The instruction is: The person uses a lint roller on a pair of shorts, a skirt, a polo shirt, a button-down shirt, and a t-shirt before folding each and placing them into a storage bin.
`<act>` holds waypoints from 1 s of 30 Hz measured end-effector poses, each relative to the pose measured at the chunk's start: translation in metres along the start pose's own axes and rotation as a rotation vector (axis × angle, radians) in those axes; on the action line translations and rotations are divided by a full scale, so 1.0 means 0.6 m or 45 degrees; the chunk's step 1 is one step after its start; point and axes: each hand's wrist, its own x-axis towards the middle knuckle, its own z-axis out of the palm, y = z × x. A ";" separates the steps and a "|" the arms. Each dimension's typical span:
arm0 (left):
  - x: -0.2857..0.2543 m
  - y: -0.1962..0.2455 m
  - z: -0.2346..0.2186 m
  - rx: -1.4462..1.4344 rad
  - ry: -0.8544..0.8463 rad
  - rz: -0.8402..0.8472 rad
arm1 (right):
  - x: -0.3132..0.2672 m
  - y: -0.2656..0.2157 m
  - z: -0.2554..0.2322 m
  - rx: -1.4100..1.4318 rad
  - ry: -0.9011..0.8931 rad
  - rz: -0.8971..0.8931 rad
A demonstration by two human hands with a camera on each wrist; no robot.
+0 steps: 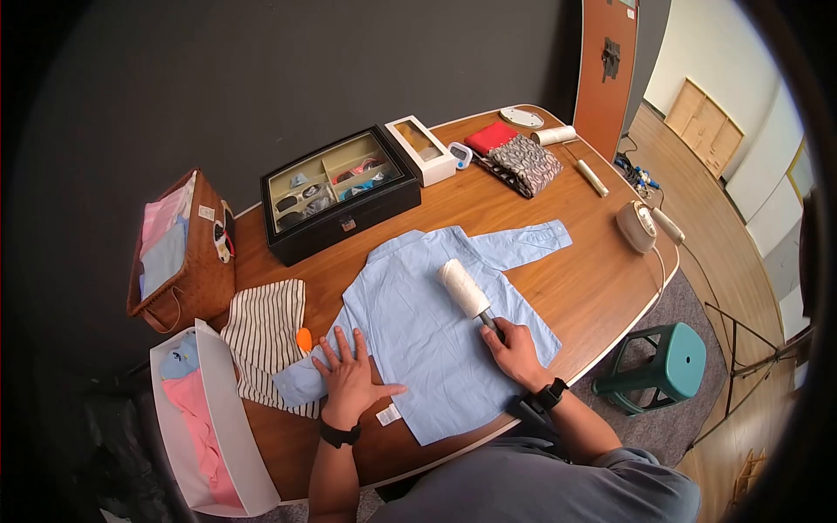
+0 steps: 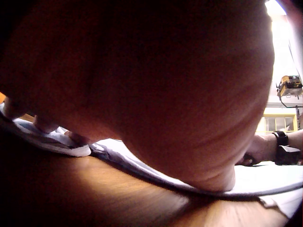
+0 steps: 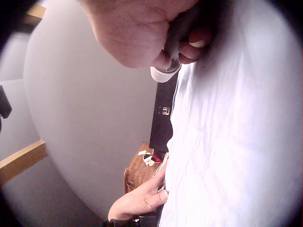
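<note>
A light blue long-sleeved shirt (image 1: 417,340) lies spread on the wooden table, one sleeve stretched toward the back right. My right hand (image 1: 517,356) grips the dark handle of a lint roller (image 1: 463,288), whose white roll lies over the upper part of the shirt. In the right wrist view, fingers curl round that handle close above the pale cloth. With its fingers spread, my left hand (image 1: 353,385) rests at the shirt's left side, its fingertips on the near sleeve and its thumb at the shirt's edge. A white label (image 1: 388,415) shows beside the lower hem.
Left of the shirt lie a striped cloth (image 1: 266,336) and an orange piece (image 1: 303,339). A white box (image 1: 235,436) and a brown basket (image 1: 205,253) hold clothes. Behind stands a black glass-lidded case (image 1: 349,228). A garment steamer (image 1: 637,227) with a cord sits at the right edge.
</note>
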 end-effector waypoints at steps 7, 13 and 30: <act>0.001 -0.001 0.001 -0.005 0.000 0.005 | 0.000 -0.001 -0.001 -0.021 -0.018 0.019; 0.002 0.000 0.001 -0.008 -0.015 -0.001 | 0.001 0.003 0.000 -0.036 -0.027 0.026; 0.000 0.000 0.000 -0.025 -0.015 0.002 | 0.000 -0.004 -0.003 -0.036 -0.035 0.032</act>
